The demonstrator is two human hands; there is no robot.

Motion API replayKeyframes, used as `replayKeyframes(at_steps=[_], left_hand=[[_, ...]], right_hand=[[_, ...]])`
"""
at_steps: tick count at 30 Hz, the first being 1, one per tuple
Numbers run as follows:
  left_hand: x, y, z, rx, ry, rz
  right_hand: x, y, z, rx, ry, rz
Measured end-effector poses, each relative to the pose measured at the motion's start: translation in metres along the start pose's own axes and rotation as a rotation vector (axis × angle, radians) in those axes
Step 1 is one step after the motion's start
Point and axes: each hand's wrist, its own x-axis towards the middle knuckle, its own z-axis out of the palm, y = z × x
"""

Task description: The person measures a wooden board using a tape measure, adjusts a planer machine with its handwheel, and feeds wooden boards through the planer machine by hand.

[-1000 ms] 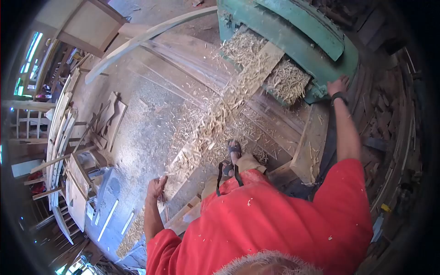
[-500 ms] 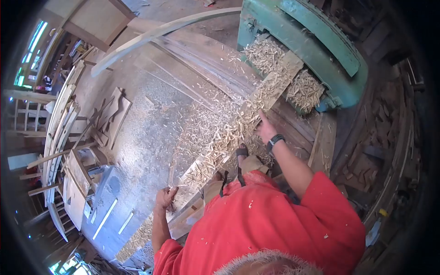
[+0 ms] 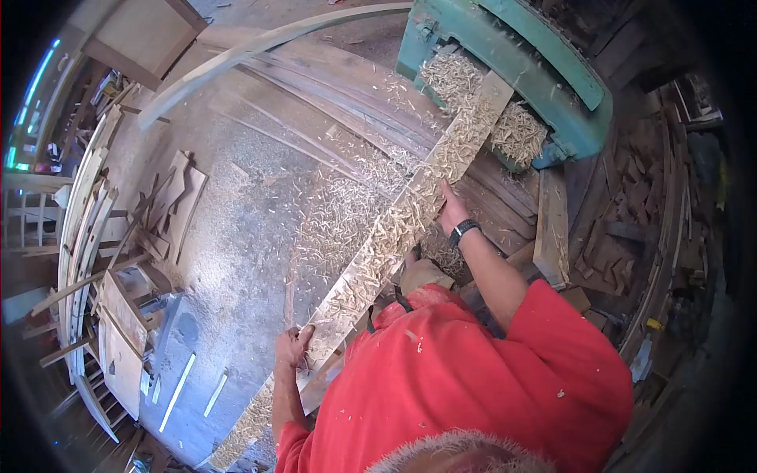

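A long wooden plank, strewn with curled shavings, runs diagonally out of the opening of a green machine. My left hand grips the plank's left edge near its lower part. On the plank's opposite edge, closer to the machine, my right hand is closed, its thumb on top and the other fingers hidden below. Shavings are heaped in the machine's opening on both sides of the plank.
A curved wooden strip reaches left from the machine. Long boards lie on the floor beyond the plank. Wood scraps and a small wooden frame are at the left; a thick beam lies below the machine.
My right hand has left the machine's corner and moved down to the plank, where it now holds the edge. My left hand stays on the plank's other edge.
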Motion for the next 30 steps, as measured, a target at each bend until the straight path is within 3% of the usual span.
replayKeyframes(at_steps=[16, 30], left_hand=[[0.002, -0.009, 0.014, 0.025, -0.034, -0.07], [0.004, -0.03, 0.036, -0.084, -0.005, -0.138]], right_hand=[[0.007, 0.022, -0.012, -0.031, 0.058, 0.021], [0.02, 0.047, -0.023, 0.0, -0.031, 0.081]])
